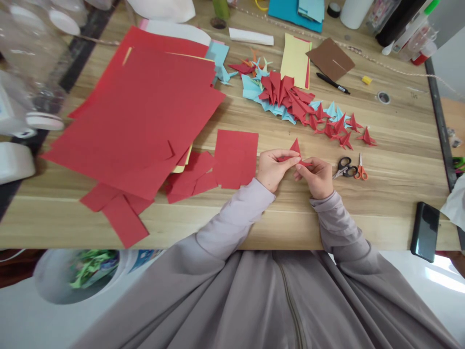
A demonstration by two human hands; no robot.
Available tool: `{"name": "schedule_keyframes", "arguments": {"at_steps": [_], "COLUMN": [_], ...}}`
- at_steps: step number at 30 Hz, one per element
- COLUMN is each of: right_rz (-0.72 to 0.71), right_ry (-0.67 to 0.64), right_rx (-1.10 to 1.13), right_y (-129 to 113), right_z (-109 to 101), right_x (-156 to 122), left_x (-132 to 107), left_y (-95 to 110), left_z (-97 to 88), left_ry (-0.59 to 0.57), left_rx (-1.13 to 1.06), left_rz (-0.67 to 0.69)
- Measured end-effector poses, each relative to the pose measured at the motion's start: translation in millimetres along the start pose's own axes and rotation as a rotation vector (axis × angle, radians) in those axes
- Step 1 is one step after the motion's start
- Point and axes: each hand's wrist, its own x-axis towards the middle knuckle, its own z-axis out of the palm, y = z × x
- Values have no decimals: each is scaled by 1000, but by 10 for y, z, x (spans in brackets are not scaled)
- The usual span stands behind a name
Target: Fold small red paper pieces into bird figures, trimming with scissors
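Observation:
Between my hands is a small folded piece of red paper [296, 146], its pointed tip facing away from me. My left hand [274, 168] pinches it from the left with thumb and fingers. From the right, my right hand [317, 175] pinches its lower right part. The folds under my fingertips are hidden. Just left of my left hand lies a red paper sheet [236, 159]. Beyond my hands sits a cluster of folded red paper pieces [283, 94], with red paper cranes [338, 127] along its right end and light blue folded pieces [252, 91] beneath.
A stack of large red sheets [145, 111] covers the left, with cut red strips [125, 220] below it. Black scissors [345, 167] and orange scissors [361, 169] lie right of my hands. A pen [333, 83], brown paper [330, 59] and phone [425, 231] are also on the table.

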Motion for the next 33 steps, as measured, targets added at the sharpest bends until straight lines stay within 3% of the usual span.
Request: {"name": "schedule_keyframes", "arguments": {"at_steps": [18, 24, 33], "right_rz": [72, 53, -35], "right_ry": [-19, -24, 92], "right_rx": [175, 106, -3], "right_y": [131, 103, 45], "right_z": [-50, -33, -31], "right_x": [41, 32, 34], "left_x": [37, 39, 38], "left_y": [26, 3, 33], "left_z": [-14, -37, -31], "left_ry": [-18, 7, 70], "left_rx": [-121, 25, 136], "left_rz": [-94, 8, 67]}}
